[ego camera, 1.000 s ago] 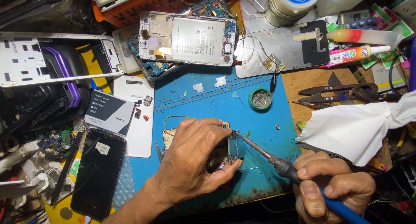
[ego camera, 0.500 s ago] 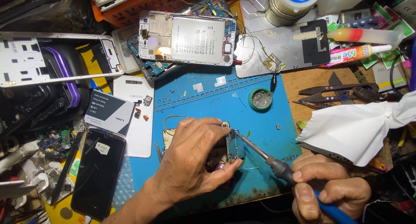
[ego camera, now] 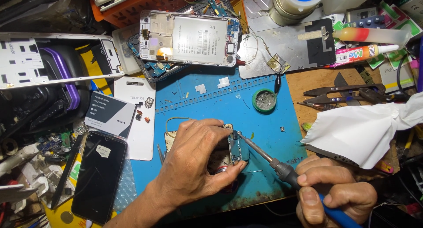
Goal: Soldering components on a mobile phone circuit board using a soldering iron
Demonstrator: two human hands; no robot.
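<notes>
Your left hand has its fingers clamped on a small rectangular circuit board over the blue rubbery mat; your right hand has its fingers wrapped around a slim metal-tipped soldering iron, tip touching the board

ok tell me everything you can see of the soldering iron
The soldering iron has a thin grey metal tip, a dark collar and a blue handle. It lies slanted, tip up-left, handle down-right. The right hand grips the handle near the collar. The tip meets the small circuit board, which the left hand pinches over the blue mat.
</notes>
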